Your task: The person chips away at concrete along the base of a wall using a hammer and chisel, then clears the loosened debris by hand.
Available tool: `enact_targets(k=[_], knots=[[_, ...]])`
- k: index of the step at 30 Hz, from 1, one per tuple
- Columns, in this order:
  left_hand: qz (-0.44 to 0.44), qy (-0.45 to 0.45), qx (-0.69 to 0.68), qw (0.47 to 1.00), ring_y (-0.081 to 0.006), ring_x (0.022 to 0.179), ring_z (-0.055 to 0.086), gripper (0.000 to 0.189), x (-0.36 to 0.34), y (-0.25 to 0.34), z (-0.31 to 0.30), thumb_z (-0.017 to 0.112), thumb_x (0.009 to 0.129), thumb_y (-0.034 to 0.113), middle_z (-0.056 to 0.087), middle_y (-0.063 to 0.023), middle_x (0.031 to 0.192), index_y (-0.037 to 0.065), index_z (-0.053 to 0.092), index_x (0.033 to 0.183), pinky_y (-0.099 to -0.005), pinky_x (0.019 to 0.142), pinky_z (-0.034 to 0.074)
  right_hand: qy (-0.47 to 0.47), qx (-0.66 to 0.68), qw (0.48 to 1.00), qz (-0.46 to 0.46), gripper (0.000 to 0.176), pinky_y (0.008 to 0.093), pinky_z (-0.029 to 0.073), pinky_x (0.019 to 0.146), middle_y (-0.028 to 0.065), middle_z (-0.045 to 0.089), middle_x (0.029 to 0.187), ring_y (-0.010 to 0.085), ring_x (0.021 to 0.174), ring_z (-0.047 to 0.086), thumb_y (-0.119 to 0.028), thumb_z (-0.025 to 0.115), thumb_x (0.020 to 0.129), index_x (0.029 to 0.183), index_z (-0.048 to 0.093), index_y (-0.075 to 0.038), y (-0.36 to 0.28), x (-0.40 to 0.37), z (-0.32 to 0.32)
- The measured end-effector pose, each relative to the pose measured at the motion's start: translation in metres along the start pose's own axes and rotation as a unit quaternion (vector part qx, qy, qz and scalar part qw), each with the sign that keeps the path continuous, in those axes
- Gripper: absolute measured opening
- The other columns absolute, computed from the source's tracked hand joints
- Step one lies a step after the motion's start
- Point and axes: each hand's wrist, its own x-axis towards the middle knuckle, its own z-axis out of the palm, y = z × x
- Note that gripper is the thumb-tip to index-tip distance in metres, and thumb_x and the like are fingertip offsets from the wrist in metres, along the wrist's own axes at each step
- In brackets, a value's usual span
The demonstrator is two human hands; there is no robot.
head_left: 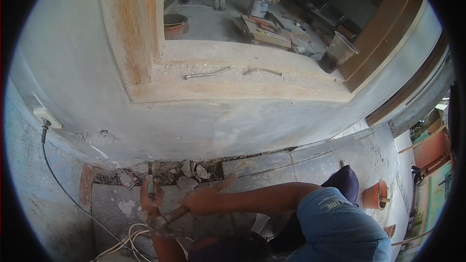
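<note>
My left hand [149,195] is wrapped round the greenish handle of a chisel [150,184]. Its dark shank points at the rubble-filled gap [167,169] along the foot of the wall. My right hand [201,200] grips the wooden handle of a hammer [225,183], and the handle's end sticks out past my fist. The hammer's head, smeared by motion, is close to my left wrist. Broken grey chunks [187,183] lie in the gap and at its edge, just right of the chisel.
Grey floor tiles [262,164] border the gap. A cable [68,184] runs from the wall socket [47,118] to coils by my left arm. On the sill sit two bent metal pieces [208,73] and a plastic cup [338,52] of dark liquid. An orange bucket [374,195] stands right.
</note>
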Motion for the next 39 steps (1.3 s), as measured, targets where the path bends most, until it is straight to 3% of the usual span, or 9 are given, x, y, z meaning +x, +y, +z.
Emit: enact_targets(k=[3, 6, 11, 13, 17, 23, 25, 31, 39], knots=[[0.031, 0.154, 0.105, 0.982, -0.0134, 0.037, 0.045, 0.029, -0.004, 0.011, 0.027, 0.05, 0.092, 0.035, 0.047, -0.0009, 0.046, 0.009, 0.059, 0.085, -0.0284, 0.037, 0.034, 0.031, -0.007, 0.992, 0.125, 0.036, 0.046, 0.052, 0.066, 0.0133, 0.065, 0.089, 0.032, 0.082, 0.065, -0.022, 0.06, 0.078, 0.111, 0.052, -0.011, 0.025, 0.012, 0.006], [0.006, -0.049, 0.008, 0.999, -0.0131, 0.036, 0.047, 0.029, 0.002, 0.004, 0.009, 0.053, 0.09, 0.036, 0.052, -0.0021, 0.048, 0.008, 0.059, 0.085, -0.0277, 0.036, 0.038, 0.059, -0.035, 0.994, 0.086, 0.032, 0.0466, 0.052, 0.07, 0.0136, 0.064, 0.089, 0.0324, 0.084, 0.065, -0.022, 0.058, 0.078, 0.108, 0.053, -0.011, -0.008, -0.003, 0.007], [0.025, -0.014, 0.0, 1.0, -0.0114, 0.033, 0.038, 0.03, 0.0, 0.006, 0.017, 0.056, 0.09, 0.033, 0.046, -0.0018, 0.046, 0.004, 0.058, 0.085, -0.0276, 0.034, 0.032, 0.08, -0.042, 0.995, -0.04, 0.025, 0.0478, 0.051, 0.07, 0.0139, 0.064, 0.083, 0.0328, 0.078, 0.065, -0.018, 0.058, 0.076, 0.099, 0.053, -0.01, -0.011, -0.005, 0.0], [0.032, 0.018, 0.003, 0.999, -0.0121, 0.033, 0.038, 0.031, -0.002, 0.005, 0.02, 0.057, 0.089, 0.034, 0.046, -0.0021, 0.045, 0.003, 0.058, 0.085, -0.0283, 0.033, 0.031, 0.062, -0.044, 0.988, 0.136, 0.028, 0.0465, 0.051, 0.068, 0.0136, 0.065, 0.081, 0.032, 0.077, 0.065, -0.019, 0.062, 0.072, 0.097, 0.053, -0.01, 0.014, 0.01, 0.008], [0.012, -0.034, 0.077, 0.996, -0.0136, 0.032, 0.036, 0.037, 0.001, 0.004, 0.01, 0.058, 0.088, 0.039, 0.043, -0.0021, 0.043, 0.003, 0.057, 0.085, -0.0284, 0.034, 0.029, 0.057, -0.059, 0.988, 0.131, 0.031, 0.0437, 0.052, 0.065, 0.0125, 0.064, 0.08, 0.0329, 0.075, 0.064, -0.02, 0.065, 0.07, 0.097, 0.055, -0.009, -0.005, -0.007, 0.009], [0.001, -0.055, 0.011, 0.998, -0.0127, 0.033, 0.037, 0.033, 0.007, 0.003, 0.017, 0.058, 0.088, 0.039, 0.043, -0.0016, 0.044, 0.006, 0.057, 0.082, -0.0273, 0.036, 0.032, 0.139, -0.068, 0.985, -0.073, 0.027, 0.0459, 0.052, 0.066, 0.0145, 0.063, 0.077, 0.034, 0.076, 0.064, -0.018, 0.064, 0.074, 0.097, 0.054, -0.007, 0.011, -0.005, 0.014], [0.066, 0.196, 0.189, 0.96, -0.011, 0.035, 0.036, 0.028, 0.017, -0.001, 0.022, 0.06, 0.088, 0.034, 0.046, -0.0015, 0.046, 0.008, 0.057, 0.081, -0.0249, 0.037, 0.031, 0.034, -0.091, 0.979, 0.177, 0.03, 0.0445, 0.052, 0.065, 0.0122, 0.064, 0.08, 0.0321, 0.076, 0.065, -0.021, 0.066, 0.073, 0.097, 0.054, -0.009, 0.022, 0.01, 0.004], [0.023, -0.005, 0.0, 1.0, -0.013, 0.037, 0.042, 0.027, 0.009, -0.01, -0.004, 0.066, 0.084, 0.033, 0.049, -0.0031, 0.048, 0.007, 0.059, 0.083, -0.0262, 0.038, 0.036, 0.108, -0.029, 0.993, 0.048, 0.033, 0.0472, 0.049, 0.065, 0.0145, 0.063, 0.079, 0.0341, 0.076, 0.063, -0.022, 0.067, 0.073, 0.099, 0.052, -0.009, -0.021, -0.027, -0.006], [0.011, 0.089, 0.082, 0.993, -0.0156, 0.053, 0.057, 0.031, 0.002, -0.009, 0.024, 0.062, 0.086, 0.034, 0.057, -0.0045, 0.068, 0.003, 0.057, 0.087, -0.0282, 0.045, 0.046, 0.148, 0.065, 0.977, 0.142, 0.033, 0.0463, 0.05, 0.065, 0.0198, 0.062, 0.072, 0.0391, 0.072, 0.061, -0.02, 0.066, 0.073, 0.1, 0.056, -0.006, 0.009, -0.029, 0.007]])
